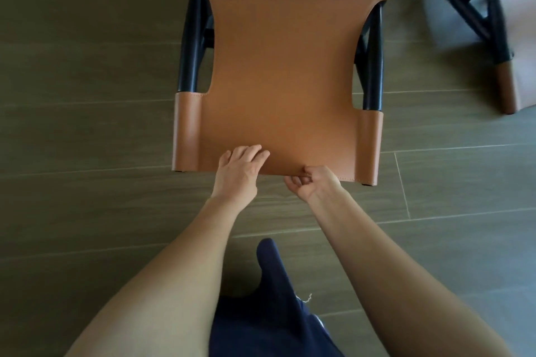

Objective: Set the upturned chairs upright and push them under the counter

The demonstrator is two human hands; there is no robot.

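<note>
Right hand [314,182] pinching chair [284,66], lengthwise straight ahead

Chair [284,72]: tan-orange leather, matching stitched seams; frame posts [190,46] glossy black. Far-right second chair [493,23]: black frame, brown leather cuff. Floor [87,95]: grey-brown wood-grain planks. Near garment [272,313]: navy blue.

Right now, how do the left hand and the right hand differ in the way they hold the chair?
The left hand lies palm down, its fingers on top of the leather; the right hand is turned, its fingers curled below the edge. The left hand reaches further onto the chair; the right hand is only at the rim and pinches it. Both are at the chair's near edge, close together.
</note>
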